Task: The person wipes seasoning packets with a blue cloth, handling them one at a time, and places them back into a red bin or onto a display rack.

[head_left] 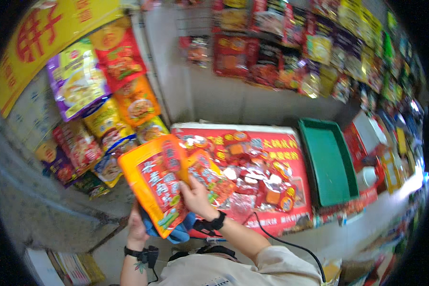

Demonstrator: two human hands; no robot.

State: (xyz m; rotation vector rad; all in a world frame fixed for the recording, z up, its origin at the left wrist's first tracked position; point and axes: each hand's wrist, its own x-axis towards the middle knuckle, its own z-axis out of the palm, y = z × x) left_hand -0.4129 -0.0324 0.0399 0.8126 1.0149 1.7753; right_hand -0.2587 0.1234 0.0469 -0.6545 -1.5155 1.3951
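Note:
An orange and red plastic food packet (pixel 157 182) is held up in front of me, its printed face towards the camera. My right hand (pixel 196 196) grips its right edge, thumb on the front. Low on the packet's left side is my left hand (pixel 137 223), partly hidden behind it, with a blue cloth (pixel 178 230) bunched under the packet; which fingers hold the cloth cannot be told. Another orange packet (pixel 214 178) lies just beyond my right hand, beside several shiny red packets (pixel 257 178) on a red printed tabletop (pixel 236 223).
A green plastic tray (pixel 329 161) stands right of the packets. Hanging food packets (pixel 80 78) line the left side, and more packets (pixel 232 55) hang along the back wall. A black cable (pixel 289 241) curves over the near right edge. Boxes (pixel 364 132) stand farther right.

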